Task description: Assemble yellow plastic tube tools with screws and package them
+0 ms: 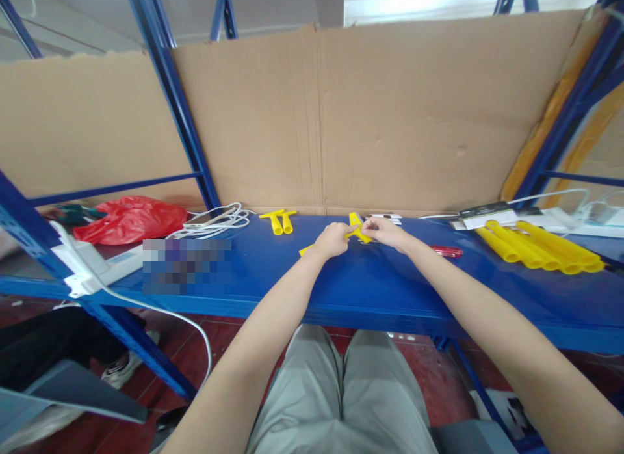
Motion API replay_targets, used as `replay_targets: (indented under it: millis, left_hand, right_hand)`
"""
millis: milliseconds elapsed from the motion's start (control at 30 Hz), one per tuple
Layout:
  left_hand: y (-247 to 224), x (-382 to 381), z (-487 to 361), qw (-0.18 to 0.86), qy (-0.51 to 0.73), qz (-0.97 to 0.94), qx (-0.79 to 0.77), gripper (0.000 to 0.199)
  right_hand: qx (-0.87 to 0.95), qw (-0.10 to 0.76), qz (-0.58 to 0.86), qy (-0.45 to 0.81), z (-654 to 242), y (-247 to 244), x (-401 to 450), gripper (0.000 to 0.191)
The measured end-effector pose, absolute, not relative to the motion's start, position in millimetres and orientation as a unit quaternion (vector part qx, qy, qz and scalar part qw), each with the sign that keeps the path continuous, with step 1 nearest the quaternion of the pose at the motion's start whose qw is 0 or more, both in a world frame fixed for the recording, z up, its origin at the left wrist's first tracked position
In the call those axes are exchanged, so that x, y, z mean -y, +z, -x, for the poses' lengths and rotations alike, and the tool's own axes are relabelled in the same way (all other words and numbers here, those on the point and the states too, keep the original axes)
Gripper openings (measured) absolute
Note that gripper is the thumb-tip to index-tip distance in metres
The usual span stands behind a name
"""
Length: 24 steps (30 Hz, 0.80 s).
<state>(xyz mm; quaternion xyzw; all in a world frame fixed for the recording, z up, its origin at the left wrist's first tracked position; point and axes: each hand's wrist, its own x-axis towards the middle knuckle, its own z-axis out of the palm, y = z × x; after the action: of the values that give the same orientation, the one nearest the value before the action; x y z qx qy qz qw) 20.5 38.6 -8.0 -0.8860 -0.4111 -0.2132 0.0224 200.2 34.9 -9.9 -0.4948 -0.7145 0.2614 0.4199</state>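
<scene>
As I look down remotely on the blue table [258, 265], my left hand [333, 240] and right hand [386, 232] meet over it, knuckles up, each grip pinched closed on one bright yellow branching piece [359, 234] between them, partly hidden. My left forearm mostly covers a yellow sliver [305, 250].
</scene>
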Motion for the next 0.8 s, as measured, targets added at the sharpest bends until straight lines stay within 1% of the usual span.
replay_targets:
  millis: [233,467,800]
  left_hand:
    - [-7.8,-38.2,-19.9,0.008,-0.216,0.884,0.415,0.057]
    - [-7.7,-38.4,-20.1,0.005,-0.217,0.886,0.411,0.057]
    - [-7.9,-37.3,-22.5,0.046,-0.190,0.884,0.424,0.053]
  right_hand:
    - [0.747,0.409,0.476,0.220,-202.2,-10.1,-37.3,0.002]
    - [0.755,0.405,0.482,0.182,-201.8,-10.8,-40.9,0.006]
    - [0.737,0.399,0.522,0.161,-193.2,-12.4,-37.3,0.011]
